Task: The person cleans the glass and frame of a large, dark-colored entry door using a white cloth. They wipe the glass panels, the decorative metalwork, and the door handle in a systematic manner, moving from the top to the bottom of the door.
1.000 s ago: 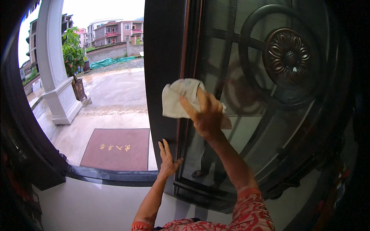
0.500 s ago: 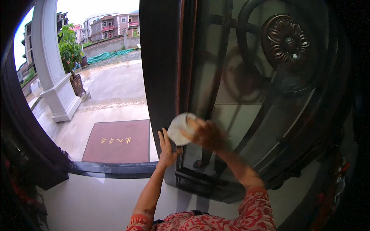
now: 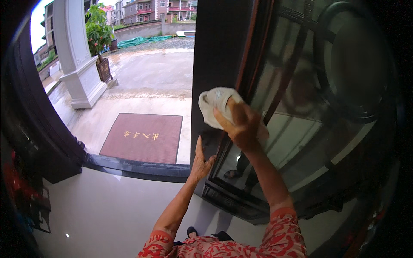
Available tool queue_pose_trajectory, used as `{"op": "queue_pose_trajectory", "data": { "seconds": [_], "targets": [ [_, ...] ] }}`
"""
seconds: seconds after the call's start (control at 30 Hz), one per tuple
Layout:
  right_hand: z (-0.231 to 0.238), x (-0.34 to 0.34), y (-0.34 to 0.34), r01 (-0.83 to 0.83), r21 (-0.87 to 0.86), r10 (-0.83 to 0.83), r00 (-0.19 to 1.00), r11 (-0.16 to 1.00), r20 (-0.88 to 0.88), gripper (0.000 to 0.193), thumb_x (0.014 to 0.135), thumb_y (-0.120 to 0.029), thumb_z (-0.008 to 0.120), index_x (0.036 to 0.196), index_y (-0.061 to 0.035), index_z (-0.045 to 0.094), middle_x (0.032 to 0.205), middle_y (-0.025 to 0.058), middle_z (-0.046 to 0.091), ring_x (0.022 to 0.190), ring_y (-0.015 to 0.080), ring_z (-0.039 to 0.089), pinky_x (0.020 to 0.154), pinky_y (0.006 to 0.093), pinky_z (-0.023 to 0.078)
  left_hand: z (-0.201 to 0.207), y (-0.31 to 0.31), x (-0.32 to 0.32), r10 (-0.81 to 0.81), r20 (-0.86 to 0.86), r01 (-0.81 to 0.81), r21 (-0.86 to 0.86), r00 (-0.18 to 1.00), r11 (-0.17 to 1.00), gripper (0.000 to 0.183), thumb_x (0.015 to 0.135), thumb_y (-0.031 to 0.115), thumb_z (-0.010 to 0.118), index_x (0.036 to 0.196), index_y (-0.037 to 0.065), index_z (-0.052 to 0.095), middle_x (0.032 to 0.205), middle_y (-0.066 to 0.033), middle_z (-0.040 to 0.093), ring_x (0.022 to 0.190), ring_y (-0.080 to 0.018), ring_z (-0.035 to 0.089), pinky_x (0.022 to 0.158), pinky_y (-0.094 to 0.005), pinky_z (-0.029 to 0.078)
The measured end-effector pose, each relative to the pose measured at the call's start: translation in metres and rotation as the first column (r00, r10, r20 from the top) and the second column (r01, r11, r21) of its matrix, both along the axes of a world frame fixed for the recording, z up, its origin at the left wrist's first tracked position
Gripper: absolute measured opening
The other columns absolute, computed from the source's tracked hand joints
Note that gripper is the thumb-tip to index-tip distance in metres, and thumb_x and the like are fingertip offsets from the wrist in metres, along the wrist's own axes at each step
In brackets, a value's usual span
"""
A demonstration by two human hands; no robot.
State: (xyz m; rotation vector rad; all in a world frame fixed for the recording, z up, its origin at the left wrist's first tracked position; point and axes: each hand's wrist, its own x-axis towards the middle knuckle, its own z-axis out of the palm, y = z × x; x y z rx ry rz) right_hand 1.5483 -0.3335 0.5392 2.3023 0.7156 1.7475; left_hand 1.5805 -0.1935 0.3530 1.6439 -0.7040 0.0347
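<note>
A white cloth [image 3: 215, 99] is gripped in my right hand [image 3: 244, 125], which presses it against the dark frame and the glass near the free edge of a large dark door [image 3: 215, 47]. Part of the cloth hangs past the far side of the hand. Lower down, my left hand [image 3: 201, 162] rests on the door's edge with its fingers stretched out and nothing in them. The door's glass panel [image 3: 275, 150] carries curved dark bars and a round ornament [image 3: 359, 64], and it mirrors some of the room.
Left of the door is an open doorway with a dark sill [image 3: 133, 170]. Beyond it lie a red-brown doormat [image 3: 142, 139], a white pillar [image 3: 81, 73] and a potted plant [image 3: 102, 64]. Pale shiny floor tiles [image 3: 116, 215] surround my feet.
My right hand has moved the cloth up along the door edge. The left hand stays at the edge. The whole view has shifted, so the doorway sits farther right.
</note>
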Motion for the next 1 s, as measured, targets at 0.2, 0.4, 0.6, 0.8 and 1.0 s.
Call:
{"op": "queue_pose_trajectory", "data": {
  "seconds": [0.2, 0.4, 0.6, 0.8, 1.0],
  "targets": [
    [-0.055, -0.006, 0.006, 0.220, -0.136, -0.230, 0.971, 0.966, -0.064, 0.029, 0.074, -0.015, 0.063, 0.102, -0.0240, 0.068, 0.120, 0.0068, 0.051, 0.091, 0.0222, 0.054, 0.059, 0.0315, 0.042, -0.064, 0.007, -0.014, 0.007, -0.341, -0.010, -0.007, 0.940, 1.000, 0.058, 0.083, 0.015, 0.062, 0.133, 0.001, 0.034, 0.130, -0.0213, 0.045, 0.103, -0.0297, 0.059, 0.088, -0.0352, 0.046],
    [-0.097, -0.011, 0.012, 0.222, -0.123, -0.236, 0.965, 0.967, -0.115, 0.035, 0.070, -0.023, 0.068, 0.105, -0.0249, 0.067, 0.123, 0.0045, 0.049, 0.106, 0.0218, 0.043, 0.071, 0.0370, 0.034, -0.075, 0.020, -0.038, 0.015, -0.392, -0.019, -0.007, 0.920, 1.000, 0.034, 0.084, 0.015, 0.061, 0.114, -0.001, 0.053, 0.108, -0.0151, 0.061, 0.094, -0.0241, 0.063, 0.080, -0.0316, 0.049],
    [-0.132, -0.021, 0.009, 0.106, -0.179, -0.140, 0.972, 0.978, -0.187, 0.035, 0.074, -0.017, 0.063, 0.108, -0.0242, 0.064, 0.116, 0.0033, 0.055, 0.101, 0.0216, 0.047, 0.067, 0.0368, 0.035, -0.072, 0.029, -0.061, 0.023, -0.414, -0.031, -0.013, 0.910, 0.999, 0.032, 0.085, 0.013, 0.062, 0.111, -0.003, 0.055, 0.099, -0.0135, 0.064, 0.091, -0.0224, 0.063, 0.080, -0.0312, 0.049],
    [-0.138, -0.033, -0.003, 0.149, -0.288, -0.255, 0.892, 0.946, -0.374, 0.046, 0.074, -0.017, 0.069, 0.117, -0.0207, 0.054, 0.108, 0.0082, 0.053, 0.096, 0.0242, 0.052, 0.064, 0.0376, 0.044, -0.066, 0.053, -0.079, 0.039, -0.408, -0.057, -0.032, 0.912, 0.998, 0.030, 0.084, 0.013, 0.062, 0.110, -0.003, 0.056, 0.099, -0.0127, 0.064, 0.091, -0.0209, 0.062, 0.080, -0.0303, 0.049],
    [0.011, -0.023, 0.017, 0.393, 0.045, -0.396, 0.914, 0.918, 0.089, 0.044, 0.078, -0.016, 0.068, 0.119, -0.0124, 0.052, 0.099, 0.0120, 0.055, 0.086, 0.0257, 0.054, 0.073, 0.0403, 0.046, -0.051, 0.098, -0.089, 0.179, -0.416, -0.194, 0.007, 0.891, 0.981, 0.034, 0.084, 0.018, 0.060, 0.111, -0.003, 0.056, 0.100, -0.0119, 0.063, 0.091, -0.0197, 0.061, 0.080, -0.0305, 0.049]
  ]
}}
